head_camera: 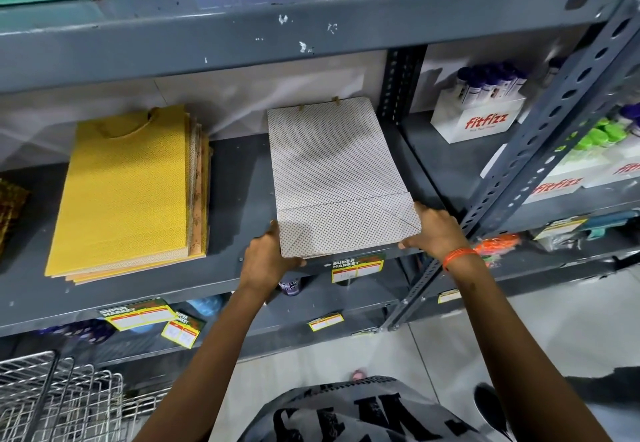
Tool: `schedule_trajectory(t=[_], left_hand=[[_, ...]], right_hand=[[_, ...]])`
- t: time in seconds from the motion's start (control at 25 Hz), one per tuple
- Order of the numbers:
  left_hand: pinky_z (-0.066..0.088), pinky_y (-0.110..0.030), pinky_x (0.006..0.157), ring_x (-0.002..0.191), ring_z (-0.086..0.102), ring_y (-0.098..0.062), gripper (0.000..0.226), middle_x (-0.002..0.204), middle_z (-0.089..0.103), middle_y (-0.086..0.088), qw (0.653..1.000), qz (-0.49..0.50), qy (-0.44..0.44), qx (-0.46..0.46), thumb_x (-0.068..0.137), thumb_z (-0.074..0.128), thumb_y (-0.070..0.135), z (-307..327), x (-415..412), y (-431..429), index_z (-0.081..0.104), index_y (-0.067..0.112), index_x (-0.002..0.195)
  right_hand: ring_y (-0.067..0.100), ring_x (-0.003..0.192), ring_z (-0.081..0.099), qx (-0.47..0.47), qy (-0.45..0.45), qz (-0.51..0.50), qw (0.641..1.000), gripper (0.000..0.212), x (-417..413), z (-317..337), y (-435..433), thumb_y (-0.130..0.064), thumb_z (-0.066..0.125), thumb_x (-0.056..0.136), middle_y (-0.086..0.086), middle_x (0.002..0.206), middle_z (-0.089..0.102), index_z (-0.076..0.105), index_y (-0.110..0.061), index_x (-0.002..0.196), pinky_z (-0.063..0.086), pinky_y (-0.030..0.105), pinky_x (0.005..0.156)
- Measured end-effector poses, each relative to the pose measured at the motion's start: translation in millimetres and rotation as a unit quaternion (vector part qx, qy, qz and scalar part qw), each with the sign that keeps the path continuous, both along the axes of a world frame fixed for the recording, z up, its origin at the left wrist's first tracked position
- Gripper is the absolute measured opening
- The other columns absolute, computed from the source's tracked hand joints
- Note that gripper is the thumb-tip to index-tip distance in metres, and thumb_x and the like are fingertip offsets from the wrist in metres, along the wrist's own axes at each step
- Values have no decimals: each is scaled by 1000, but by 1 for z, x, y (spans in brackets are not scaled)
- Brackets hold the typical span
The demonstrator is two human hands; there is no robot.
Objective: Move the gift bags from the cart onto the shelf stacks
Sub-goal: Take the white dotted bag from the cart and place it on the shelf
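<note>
A white dotted gift bag point(332, 171) lies flat on the grey shelf point(239, 178), on top of a thin stack of similar bags, its folded bottom at the shelf's front edge. My left hand point(266, 254) grips its near left corner and my right hand point(434, 228) grips its near right corner. To the left on the same shelf lies a stack of flat bags with a yellow gift bag point(124, 192) on top. A corner of the wire cart point(62, 400) shows at the bottom left; I cannot see what it holds.
A slotted grey upright point(540, 161) slants just right of my right hand. Behind it stand white FitFizz boxes point(481, 119) with bottles. Price labels point(356, 266) hang on the shelf edge. The upper shelf point(311, 22) overhangs the bags, carrying purple and teal boxes.
</note>
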State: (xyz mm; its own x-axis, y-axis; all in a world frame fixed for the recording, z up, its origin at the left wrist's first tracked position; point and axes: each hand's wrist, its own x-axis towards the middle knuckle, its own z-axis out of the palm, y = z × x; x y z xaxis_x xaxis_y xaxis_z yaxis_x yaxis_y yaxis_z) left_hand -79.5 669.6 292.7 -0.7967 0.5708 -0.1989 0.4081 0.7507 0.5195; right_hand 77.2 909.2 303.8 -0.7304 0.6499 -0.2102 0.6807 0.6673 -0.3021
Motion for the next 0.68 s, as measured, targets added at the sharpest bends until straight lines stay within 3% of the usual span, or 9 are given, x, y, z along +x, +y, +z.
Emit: schedule_trajectory(t=[0.12,0.28,0.68], left_hand=[[52,-49,92,108,61,-40,84,118,66,-19,999,-14,-6,-38,62,82,34,4,-5,4,38,8,129],[51,-44,91,109,61,-37,79,118,65,-17,996,-32,30,-83,63,81,38,8,-6,6,44,8,126],[52,-44,84,103,63,-37,79,112,68,-17,993,-26,54,-97,63,80,42,1,-6,6,43,9,125]], right_hand=[[32,110,61,-11,-13,-1,1000,67,-2,2,0,-30,83,61,13,119,67,53,-6,115,52,41,92],[32,109,62,-8,-24,-5,1000,68,-4,5,-1,-30,83,60,14,118,67,52,-5,115,52,41,92],[35,116,56,-27,-40,-22,999,73,-9,10,-5,-23,83,63,19,125,60,44,0,120,48,40,95]])
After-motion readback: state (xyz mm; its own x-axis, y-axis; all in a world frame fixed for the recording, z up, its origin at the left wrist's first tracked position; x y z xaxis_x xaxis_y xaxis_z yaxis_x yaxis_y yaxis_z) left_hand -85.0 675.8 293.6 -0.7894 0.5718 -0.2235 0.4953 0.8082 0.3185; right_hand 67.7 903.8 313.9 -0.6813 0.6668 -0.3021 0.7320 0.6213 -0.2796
